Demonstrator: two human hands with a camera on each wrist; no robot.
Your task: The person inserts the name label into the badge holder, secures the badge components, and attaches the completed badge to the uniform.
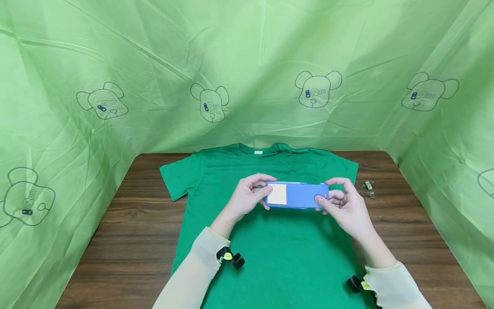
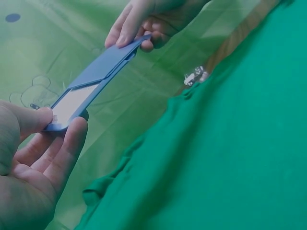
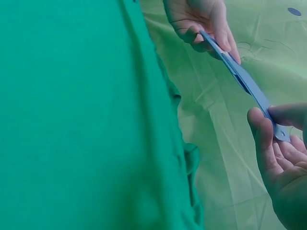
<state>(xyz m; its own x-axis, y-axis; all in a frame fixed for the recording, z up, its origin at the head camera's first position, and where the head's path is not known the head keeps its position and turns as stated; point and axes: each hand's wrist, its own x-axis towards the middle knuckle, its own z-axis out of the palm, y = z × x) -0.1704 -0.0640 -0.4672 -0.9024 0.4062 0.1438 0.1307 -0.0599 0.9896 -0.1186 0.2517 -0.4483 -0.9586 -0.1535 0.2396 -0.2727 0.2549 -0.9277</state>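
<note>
Both hands grip one blue card holder by its ends.
Left hand and right hand pinch the blue card holder above a green T-shirt spread on the surface.

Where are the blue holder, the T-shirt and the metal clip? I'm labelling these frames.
blue holder [image 1: 305,195], head view, on its plain blue right half.
T-shirt [image 1: 285,257], head view, on the chest fabric.
metal clip [image 1: 368,186], head view, on its body.
</note>
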